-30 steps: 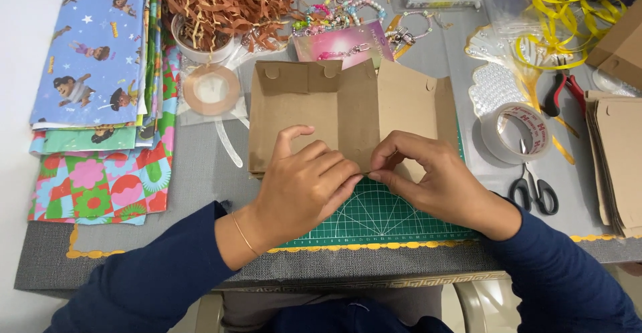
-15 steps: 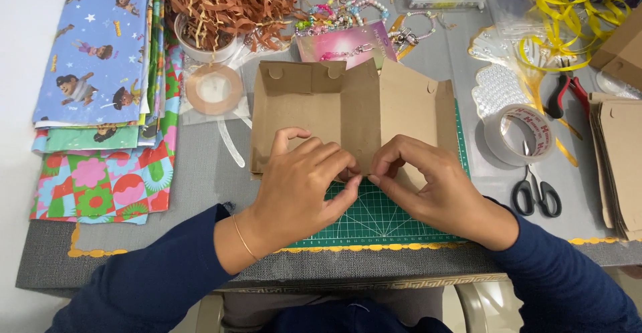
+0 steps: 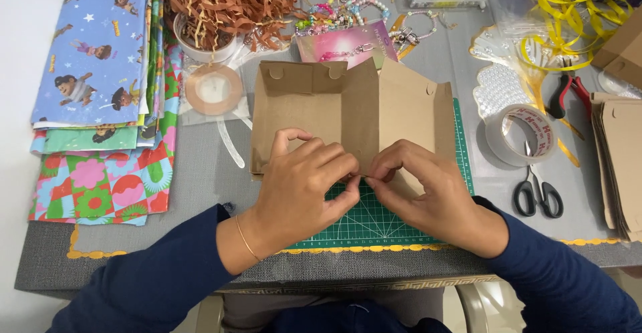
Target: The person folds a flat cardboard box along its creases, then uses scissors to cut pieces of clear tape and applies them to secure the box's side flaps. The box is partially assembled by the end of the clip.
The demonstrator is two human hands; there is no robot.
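Cardboard box pinched at its near edge; left hand, right hand grips clamped.

Both arms enter from the bottom edge, sleeved in dark blue to the wrists, forearms converging toward the centre. Left hand: palm down, back of hand up, fingers curled forward, thumb and forefinger tips pinched together at its right side. A thin bracelet sits on the left wrist. Right hand: palm down, knuckles raised, fingers bent inward to the left, thumb and forefinger pinched. The fingertips of the two hands meet, touching or just beside one another, at the midline. Both wrists are bent slightly inward.
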